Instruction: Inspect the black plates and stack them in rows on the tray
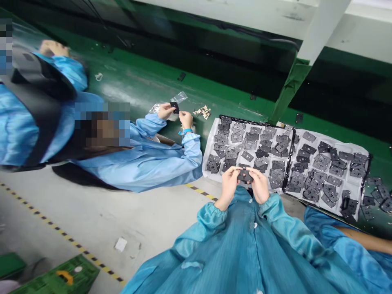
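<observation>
Evidently, from the head camera, both hands share one small black rectangular plate with holes (245,175), held in front of the body at the near edge of the left tray. The left hand (229,185) has thumb and fingers clamped on its left end, and the right hand (259,185) pinches its right end; gripping by the ends probably steadies it and leaves the middle visible.

Two shallow black-edged trays lined with white sheeting, the left tray (209,143) and the right tray (355,148), lie side by side on the green bench (128,77). Black plates (247,156) lie in their compartments, some overlapping, perhaps sorted in batches within easy reach. Loose black plates (382,192) lie right of the right tray.

Farther left, a co-worker in light blue holds a similar dark plate (174,108) between two hands, near a pile of small pale pieces (202,112) and a clear plastic bag (179,97).
</observation>
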`<state>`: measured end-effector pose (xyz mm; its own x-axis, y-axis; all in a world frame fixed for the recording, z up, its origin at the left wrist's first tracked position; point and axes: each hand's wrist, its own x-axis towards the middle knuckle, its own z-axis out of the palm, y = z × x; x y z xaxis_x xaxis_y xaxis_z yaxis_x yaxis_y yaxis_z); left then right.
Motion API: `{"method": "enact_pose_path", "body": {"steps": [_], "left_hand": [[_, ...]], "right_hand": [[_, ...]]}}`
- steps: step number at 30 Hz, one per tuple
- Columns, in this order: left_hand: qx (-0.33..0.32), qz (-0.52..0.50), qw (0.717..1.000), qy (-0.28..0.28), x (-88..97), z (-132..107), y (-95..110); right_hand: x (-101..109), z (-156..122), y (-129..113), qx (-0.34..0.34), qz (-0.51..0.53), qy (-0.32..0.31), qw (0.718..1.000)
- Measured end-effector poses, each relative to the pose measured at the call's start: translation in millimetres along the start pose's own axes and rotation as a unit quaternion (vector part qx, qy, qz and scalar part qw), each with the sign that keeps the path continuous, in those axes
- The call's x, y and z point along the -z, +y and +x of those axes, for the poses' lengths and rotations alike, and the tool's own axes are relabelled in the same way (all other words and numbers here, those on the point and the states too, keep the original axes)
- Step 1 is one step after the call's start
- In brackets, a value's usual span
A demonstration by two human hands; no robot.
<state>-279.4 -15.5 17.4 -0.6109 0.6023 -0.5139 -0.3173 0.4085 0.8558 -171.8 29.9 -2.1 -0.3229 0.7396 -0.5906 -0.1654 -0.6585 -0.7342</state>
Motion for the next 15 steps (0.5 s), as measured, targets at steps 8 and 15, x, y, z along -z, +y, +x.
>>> {"method": "enact_pose_path", "body": {"steps": [8, 15], "left_hand": [[-0.029, -0.005, 0.993, 0.113, 21.8, 12, -2], [-0.053, 0.022, 0.988, 0.146, 43.4, 31, -3]], "right_hand": [[-27, 17, 5, -0.035, -0.023, -0.07, 0.997], [-65, 40, 34, 0.015, -0.198, -0.012, 0.98]]}}
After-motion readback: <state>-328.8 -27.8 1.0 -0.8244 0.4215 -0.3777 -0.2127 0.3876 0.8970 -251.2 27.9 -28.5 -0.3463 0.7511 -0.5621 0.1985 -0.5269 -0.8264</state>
